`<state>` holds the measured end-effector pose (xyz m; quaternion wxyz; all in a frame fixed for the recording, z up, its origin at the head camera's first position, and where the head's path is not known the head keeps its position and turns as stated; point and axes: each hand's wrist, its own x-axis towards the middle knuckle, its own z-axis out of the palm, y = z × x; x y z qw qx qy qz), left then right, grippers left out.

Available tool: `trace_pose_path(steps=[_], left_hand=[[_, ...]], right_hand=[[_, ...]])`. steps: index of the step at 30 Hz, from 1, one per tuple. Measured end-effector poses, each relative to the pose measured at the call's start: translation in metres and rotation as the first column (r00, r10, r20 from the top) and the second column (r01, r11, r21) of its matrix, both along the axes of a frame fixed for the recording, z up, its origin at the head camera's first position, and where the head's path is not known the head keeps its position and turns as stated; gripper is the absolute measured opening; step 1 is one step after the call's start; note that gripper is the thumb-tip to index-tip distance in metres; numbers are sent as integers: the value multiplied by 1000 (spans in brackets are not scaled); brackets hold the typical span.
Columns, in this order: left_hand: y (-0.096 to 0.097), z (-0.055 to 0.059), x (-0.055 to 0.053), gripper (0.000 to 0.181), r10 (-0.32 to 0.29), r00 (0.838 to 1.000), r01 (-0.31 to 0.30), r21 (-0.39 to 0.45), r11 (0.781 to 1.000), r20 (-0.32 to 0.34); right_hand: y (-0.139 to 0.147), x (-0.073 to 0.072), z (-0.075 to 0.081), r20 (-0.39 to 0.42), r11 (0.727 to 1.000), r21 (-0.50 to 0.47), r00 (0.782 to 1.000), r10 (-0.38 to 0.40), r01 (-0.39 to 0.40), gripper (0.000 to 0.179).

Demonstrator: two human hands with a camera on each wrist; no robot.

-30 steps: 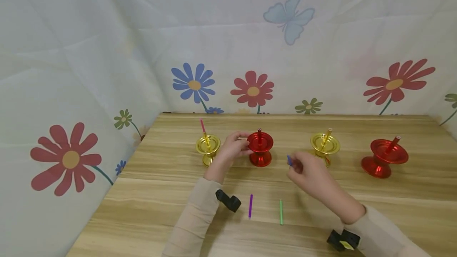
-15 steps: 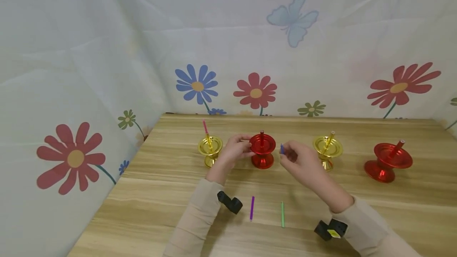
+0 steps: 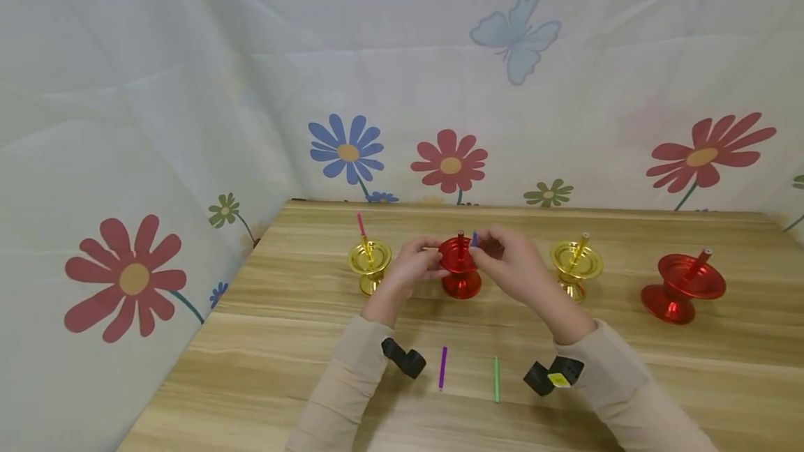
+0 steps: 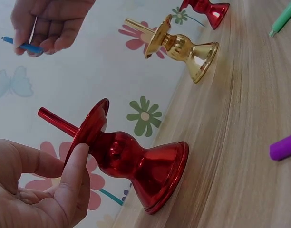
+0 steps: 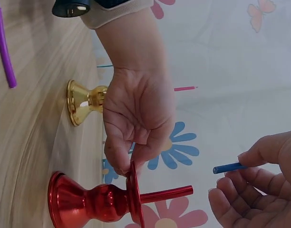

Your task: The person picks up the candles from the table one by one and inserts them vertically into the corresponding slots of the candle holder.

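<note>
My left hand [image 3: 411, 267] pinches the dish rim of a shiny red candle holder [image 4: 117, 154], which stands upright on the table. From the middle of its dish rises a thin red tube [image 5: 167, 194]. Between thumb and fingers my right hand [image 3: 515, 264] pinches a thin blue candle [image 5: 229, 167]. In the right wrist view the candle's lower end is a short way off the tube's top, apart from it. Left of my left hand stands a gold candle holder [image 3: 369, 257] with a pink candle [image 3: 361, 224] in its tube.
A second gold candle holder [image 3: 576, 260] and another red candle holder [image 3: 691, 275] stand to the right, their tubes bare. A purple candle [image 3: 442, 368] and a green candle [image 3: 497, 379] lie on the wooden table [image 3: 251, 368] in front. A flowered cloth [image 3: 402, 75] hangs behind.
My right hand has moved left with the blue candle, from beside the second gold holder to the near red holder's tube. My left hand keeps its grip on the rim.
</note>
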<state>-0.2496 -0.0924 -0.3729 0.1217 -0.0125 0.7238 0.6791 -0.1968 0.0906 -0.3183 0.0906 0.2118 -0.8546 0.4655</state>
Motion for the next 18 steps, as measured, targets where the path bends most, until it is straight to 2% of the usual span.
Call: trace_pose_path(steps=[11,18], left_hand=[[0,-1,1,32,15,1000,-15,10,1000,3],[-1,-1,1,31,3,1000,-2,27,1000,-7]], right_hand=[[-8,-19,-2,11,996,-83,1000,-9,10,11],[-10,-21,0,-22,993,-118,999,-28,25,13]])
